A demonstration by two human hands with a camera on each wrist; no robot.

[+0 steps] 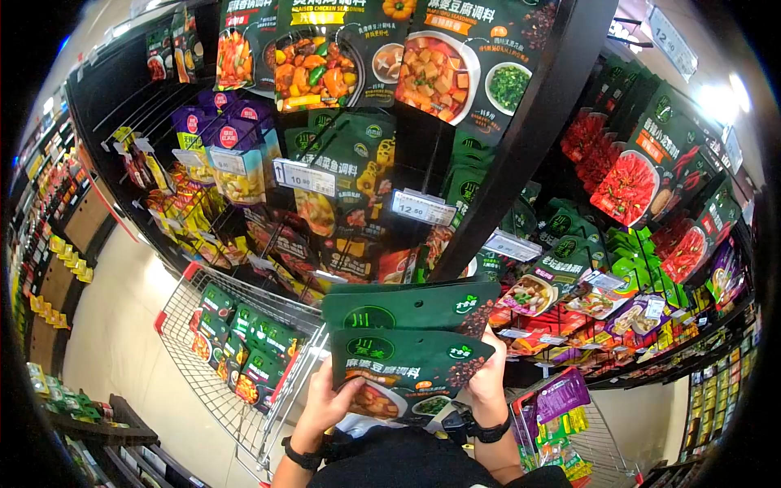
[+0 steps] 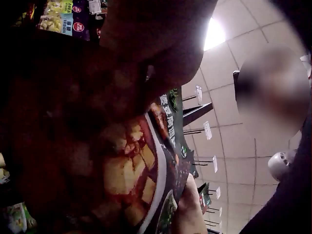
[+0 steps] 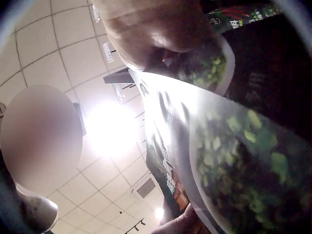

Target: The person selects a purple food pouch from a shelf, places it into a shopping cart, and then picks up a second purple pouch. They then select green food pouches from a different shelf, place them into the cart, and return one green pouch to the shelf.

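Note:
Two or more dark green seasoning packets (image 1: 415, 358) are held upright in front of the body, one behind another, in the head view. The left hand (image 1: 325, 404) grips the lower left edge, its thumb over the front packet. At the right edge the right hand (image 1: 488, 378) holds the packets. In the left wrist view, the left hand (image 2: 156, 44) is dark and close above a packet's food picture (image 2: 131, 170). The right wrist view shows the right hand (image 3: 156, 34) against the packets (image 3: 229, 161), with fingertips partly hidden.
A cart (image 1: 183, 358) with several green packets (image 1: 244, 337) stands at the left. Another wire basket (image 1: 602, 439) holds purple and green packs (image 1: 561, 398) at the right. Racks of hanging packets (image 1: 333, 57) with price tags (image 1: 423, 206) and a black post (image 1: 521, 138) stand ahead.

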